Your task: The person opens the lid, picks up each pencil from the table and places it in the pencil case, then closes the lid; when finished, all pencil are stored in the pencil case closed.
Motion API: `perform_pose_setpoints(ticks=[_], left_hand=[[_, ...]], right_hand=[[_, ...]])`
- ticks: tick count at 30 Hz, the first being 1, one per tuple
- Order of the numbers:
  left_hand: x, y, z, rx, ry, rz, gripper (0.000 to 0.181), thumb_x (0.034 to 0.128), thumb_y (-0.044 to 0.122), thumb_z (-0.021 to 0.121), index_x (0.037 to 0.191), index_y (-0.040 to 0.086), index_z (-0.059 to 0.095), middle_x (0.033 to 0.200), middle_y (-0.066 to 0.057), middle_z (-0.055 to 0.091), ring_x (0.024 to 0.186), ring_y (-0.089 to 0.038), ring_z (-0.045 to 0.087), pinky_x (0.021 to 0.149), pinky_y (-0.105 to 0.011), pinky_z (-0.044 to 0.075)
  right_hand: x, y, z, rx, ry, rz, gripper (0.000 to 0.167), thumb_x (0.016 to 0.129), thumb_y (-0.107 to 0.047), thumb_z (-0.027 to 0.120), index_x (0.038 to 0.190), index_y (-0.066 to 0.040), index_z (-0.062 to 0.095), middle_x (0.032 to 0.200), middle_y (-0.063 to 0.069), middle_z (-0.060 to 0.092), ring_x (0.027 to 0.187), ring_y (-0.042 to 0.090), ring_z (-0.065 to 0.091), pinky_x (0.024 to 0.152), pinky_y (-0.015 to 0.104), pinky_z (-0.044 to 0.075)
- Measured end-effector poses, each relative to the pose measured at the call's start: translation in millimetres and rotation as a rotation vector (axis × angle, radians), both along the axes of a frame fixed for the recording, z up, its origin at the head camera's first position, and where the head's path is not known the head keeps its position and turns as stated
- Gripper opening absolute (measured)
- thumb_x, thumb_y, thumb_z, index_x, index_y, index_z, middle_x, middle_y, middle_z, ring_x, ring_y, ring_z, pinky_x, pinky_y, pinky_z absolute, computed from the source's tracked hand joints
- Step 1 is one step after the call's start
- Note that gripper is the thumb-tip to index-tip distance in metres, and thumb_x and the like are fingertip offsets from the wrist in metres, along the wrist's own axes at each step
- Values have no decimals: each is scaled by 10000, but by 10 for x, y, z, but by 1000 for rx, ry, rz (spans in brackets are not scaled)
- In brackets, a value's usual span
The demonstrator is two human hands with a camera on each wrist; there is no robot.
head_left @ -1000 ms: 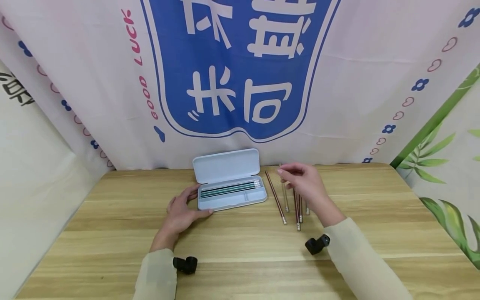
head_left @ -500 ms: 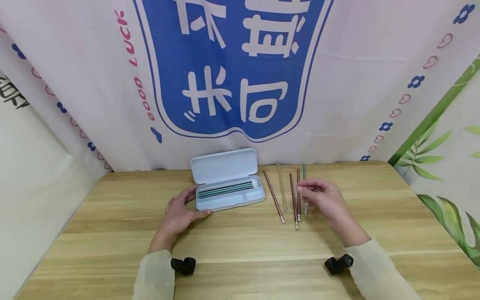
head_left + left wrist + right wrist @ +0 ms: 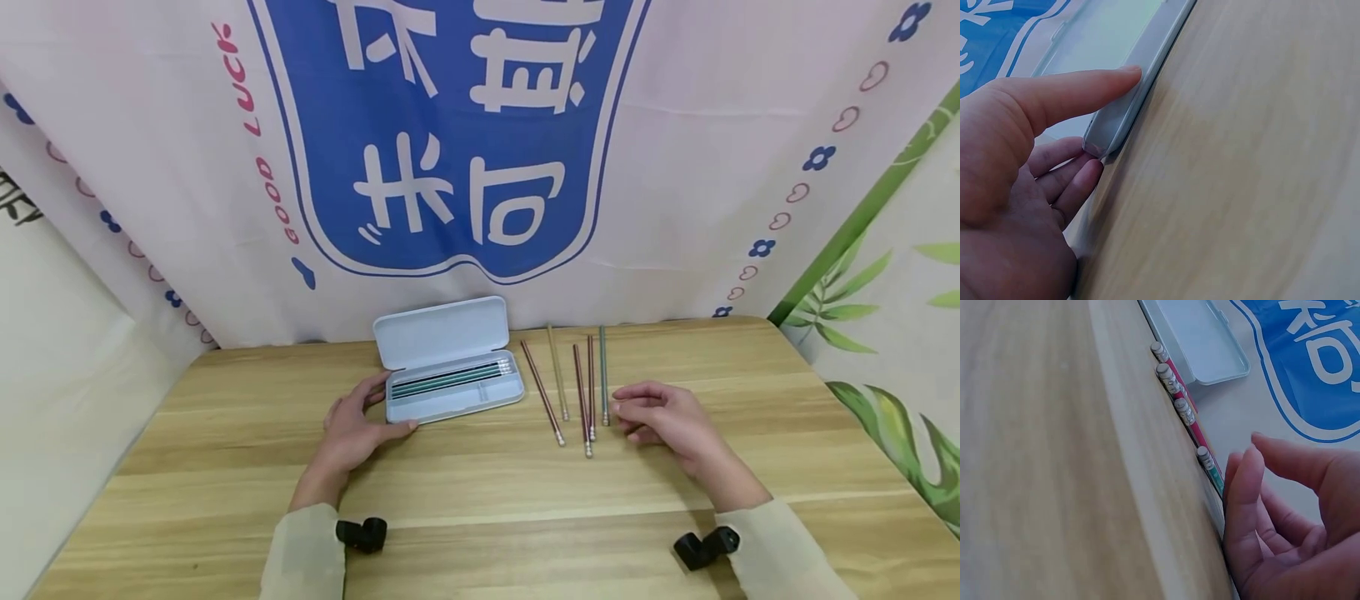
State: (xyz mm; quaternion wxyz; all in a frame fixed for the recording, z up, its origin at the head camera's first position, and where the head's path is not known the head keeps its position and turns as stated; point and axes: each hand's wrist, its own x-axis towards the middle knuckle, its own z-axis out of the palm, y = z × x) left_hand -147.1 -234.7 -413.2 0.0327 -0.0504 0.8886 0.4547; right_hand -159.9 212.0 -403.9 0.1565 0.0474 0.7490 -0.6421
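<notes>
The left hand [image 3: 356,430] rests at the end of an open blue pencil case [image 3: 442,404], fingers spread, thumb straight on the front rim, fingertips touching the end; green pencils [image 3: 442,384] lie in its back compartment. Rightward on the worktop [image 3: 480,500] lie a red pencil [image 3: 542,392], a yellow pencil [image 3: 558,372], two red pencils [image 3: 582,400] and a teal pencil [image 3: 603,375]. Just beside, the right hand [image 3: 663,419] holds nothing, fingers loosely bent.

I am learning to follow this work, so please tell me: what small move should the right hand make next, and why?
Probably it should pinch the rightmost green pencil: the right hand looks empty and is close beside it, while the open pencil case, held by the left hand, already contains similar-looking green pencils.
</notes>
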Motion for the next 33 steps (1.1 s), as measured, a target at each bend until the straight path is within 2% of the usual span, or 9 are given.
perform_pose_setpoints(ticks=[5,12,19,27,33], left_hand=[[26,-12,6,5,-8,4,962,846,254,922,1644,112,403,1613,-222,531,1536,-405,443,1341,-613,-47],[29,-30,19,1,-6,-1,970,846,263,925,1647,114,399,1611,-224,536,1538,-410,443,1338,-626,-54],[2,-21,22,-4,-4,-3,964,847,260,924,1645,114,404,1609,-215,542,1538,-413,445,1339,-634,-62],[15,-11,27,1,-7,-3,969,842,262,927,1644,110,404,1606,-218,543,1539,-413,444,1338,-633,-71],[1,-18,2,4,-5,-6,964,846,255,922,1647,119,403,1606,-207,545,1536,-406,450,1337,-630,-74]], right_hand=[[-18,-11,-36,9,-5,41,498,1006,-145,754,1403,101,582,1001,26,748,839,140,732,702,267,649],[-43,-44,-50,37,-13,32,502,1005,-167,759,1399,93,592,967,17,754,785,131,730,652,253,633],[-59,-75,-9,109,-26,10,494,999,-214,778,1374,63,617,945,18,756,711,129,699,567,234,572],[-75,-104,24,203,-24,21,500,973,-220,811,1341,63,626,1001,77,765,696,152,708,574,259,595],[-87,-99,31,259,-1,31,492,953,-220,832,1307,59,634,967,83,792,668,162,712,563,282,589]])
